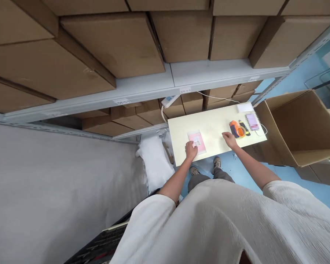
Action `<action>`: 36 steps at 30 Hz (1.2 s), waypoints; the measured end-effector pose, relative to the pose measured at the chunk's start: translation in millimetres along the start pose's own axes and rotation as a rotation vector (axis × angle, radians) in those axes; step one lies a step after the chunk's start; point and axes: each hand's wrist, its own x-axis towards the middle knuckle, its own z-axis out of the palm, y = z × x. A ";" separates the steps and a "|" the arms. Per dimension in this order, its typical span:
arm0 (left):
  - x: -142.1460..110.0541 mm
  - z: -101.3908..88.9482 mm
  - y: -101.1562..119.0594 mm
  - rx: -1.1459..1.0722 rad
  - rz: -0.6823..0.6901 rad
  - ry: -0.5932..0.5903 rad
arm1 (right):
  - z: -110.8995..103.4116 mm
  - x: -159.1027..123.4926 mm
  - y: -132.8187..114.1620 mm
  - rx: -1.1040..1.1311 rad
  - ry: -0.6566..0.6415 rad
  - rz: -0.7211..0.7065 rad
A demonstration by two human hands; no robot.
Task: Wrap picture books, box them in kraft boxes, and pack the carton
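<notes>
On the pale yellow tabletop [178, 135] lies a flat pink packet [200, 146] in a clear sleeve, with a small whitish printed label in its middle. My left hand [191, 150] is closed at the packet's left edge, thumb and fingertips on it. To the right, my right hand [230, 140] hovers low over the table with its fingertips pressed together; whatever they pinch, if anything, is too small to make out. Just beyond that hand sits an orange tape dispenser [233, 126] with a tape roll [241, 131]. A black and yellow cutter [244, 127] lies beside it.
A phone with a purple screen [252, 121] and a white box [245, 107] are at the table's right end. An open carton [280, 135] stands right. Shelves with cardboard boxes [184, 36] rise ahead. A power strip [170, 101] and white bags [155, 161] are left.
</notes>
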 end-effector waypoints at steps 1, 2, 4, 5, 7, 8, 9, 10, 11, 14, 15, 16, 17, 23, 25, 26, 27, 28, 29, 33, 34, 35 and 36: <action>-1.2 4.5 7.6 0.011 0.018 0.017 | -20.1 8.6 5.2 -0.022 0.038 0.007; -2.3 10.0 15.8 0.019 0.034 0.026 | -40.1 17.5 10.8 -0.049 0.073 0.019; -4.2 23.6 33.3 0.035 0.064 0.022 | -78.1 35.0 22.9 -0.116 0.123 0.058; -5.1 31.3 41.9 0.043 0.081 0.013 | -95.4 43.3 29.4 -0.153 0.129 0.077; -7.2 47.1 57.4 0.052 0.112 -0.007 | -125.1 58.6 43.6 -0.241 0.111 0.104; -8.5 54.9 64.0 0.053 0.125 -0.016 | -137.1 65.4 51.2 -0.291 0.092 0.106; -10.0 62.5 69.6 0.054 0.130 -0.023 | -147.0 71.6 59.0 -0.344 0.071 0.103; -11.7 69.6 74.4 0.055 0.128 -0.027 | -155.0 77.1 66.9 -0.397 0.051 0.093; -13.6 76.4 78.4 0.059 0.118 -0.030 | -161.1 82.0 74.7 -0.448 0.033 0.079; -19.1 93.7 86.9 0.080 0.081 -0.038 | -170.0 92.9 95.7 -0.593 -0.012 0.018; -20.7 98.6 88.8 0.086 0.076 -0.041 | -170.8 95.4 101.4 -0.638 -0.028 -0.005; -22.1 103.0 90.2 0.092 0.073 -0.043 | -170.9 97.5 106.3 -0.677 -0.047 -0.028; -23.3 107.1 91.2 0.096 0.071 -0.044 | -170.7 99.1 110.4 -0.711 -0.068 -0.049; -27.3 121.6 90.2 0.120 0.073 -0.045 | -168.0 105.5 121.7 -0.793 -0.144 -0.126; -27.7 122.6 89.2 0.128 0.075 -0.047 | -167.5 108.1 122.7 -0.806 -0.166 -0.146; -27.8 122.6 88.9 0.132 0.074 -0.048 | -167.3 109.6 123.0 -0.811 -0.178 -0.157; -27.9 122.4 88.8 0.135 0.072 -0.048 | -167.1 111.1 123.4 -0.812 -0.188 -0.165; -28.1 122.0 88.8 0.138 0.070 -0.048 | -167.0 112.5 123.8 -0.810 -0.196 -0.169; -28.3 121.5 89.1 0.140 0.069 -0.047 | -167.1 113.7 124.3 -0.801 -0.198 -0.167; -29.6 119.4 91.3 0.138 0.067 -0.031 | -170.7 115.9 125.6 -0.707 -0.158 -0.111; -30.0 118.9 92.1 0.133 0.067 -0.026 | -172.6 116.0 125.3 -0.663 -0.133 -0.095; -30.2 118.4 93.0 0.128 0.068 -0.022 | -174.8 116.2 124.4 -0.609 -0.101 -0.073; -30.5 118.0 93.9 0.122 0.071 -0.020 | -177.3 116.7 122.8 -0.543 -0.058 -0.038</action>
